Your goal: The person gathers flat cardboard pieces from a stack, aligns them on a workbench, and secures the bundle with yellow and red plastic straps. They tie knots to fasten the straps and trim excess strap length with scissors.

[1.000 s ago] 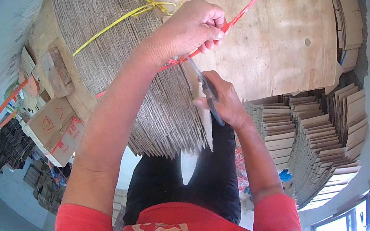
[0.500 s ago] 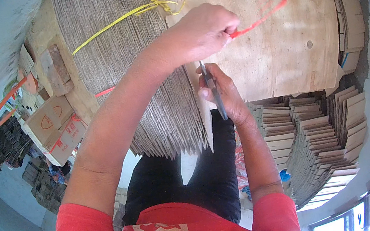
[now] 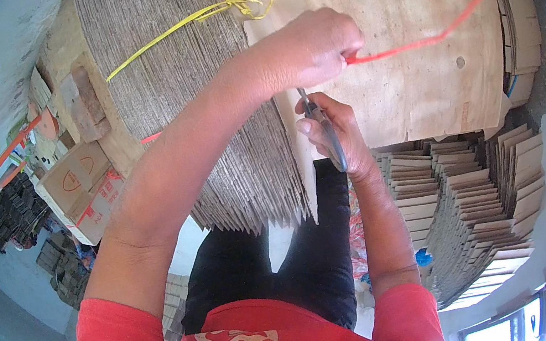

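My left hand (image 3: 313, 44) is closed on a red plastic string (image 3: 411, 47), whose loose end stretches out to the right over the board. Just below it, my right hand (image 3: 346, 131) holds a pair of dark-handled scissors (image 3: 330, 133), with the narrow tip pointing up toward my left wrist. Beside both hands stands a thick bundle of grey cardboard sheets (image 3: 146, 18), packed on edge. A yellow string (image 3: 174, 30) tied in a bow crosses its far part. A short piece of red band (image 3: 151, 138) shows on its left side; my left forearm hides the rest.
A plywood tabletop (image 3: 405, 98) lies under the bundle. A brick (image 3: 81, 105) sits at its left, with a cardboard box (image 3: 76, 178) lower down. Stacked cardboard pieces (image 3: 452, 205) fill the area below the table's right part, near a wall and window (image 3: 492, 336).
My left hand has shifted slightly right, and the string's loose end has swung down and outward to the right. My right hand with the scissors has moved slightly right too.
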Available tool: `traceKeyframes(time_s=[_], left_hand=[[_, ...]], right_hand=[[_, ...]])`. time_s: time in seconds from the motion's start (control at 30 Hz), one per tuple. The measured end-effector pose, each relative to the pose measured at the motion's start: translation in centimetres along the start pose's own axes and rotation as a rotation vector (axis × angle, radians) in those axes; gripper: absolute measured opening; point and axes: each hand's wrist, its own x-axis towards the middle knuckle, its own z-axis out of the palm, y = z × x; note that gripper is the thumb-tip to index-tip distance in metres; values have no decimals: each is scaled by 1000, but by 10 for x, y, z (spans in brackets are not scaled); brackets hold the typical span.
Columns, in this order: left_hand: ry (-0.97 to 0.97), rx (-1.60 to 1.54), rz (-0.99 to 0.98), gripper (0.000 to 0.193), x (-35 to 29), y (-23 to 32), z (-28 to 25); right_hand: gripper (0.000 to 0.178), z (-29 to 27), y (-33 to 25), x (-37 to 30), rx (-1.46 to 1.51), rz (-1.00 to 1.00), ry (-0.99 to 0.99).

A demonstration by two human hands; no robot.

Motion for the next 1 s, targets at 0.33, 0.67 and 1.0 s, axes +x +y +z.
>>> traceKeyframes(time_s=[0.33, 0.67, 1.0], left_hand=[[628, -281, 76, 10, -33, 28, -19], [1015, 313, -377, 36, -72, -56, -168], [902, -16, -345, 24, -47, -61, -183]], right_hand=[[51, -15, 20, 9, -377, 97, 449], [43, -107, 81, 1, -697, -122, 858], [58, -30, -4, 28, 148, 5, -4]])
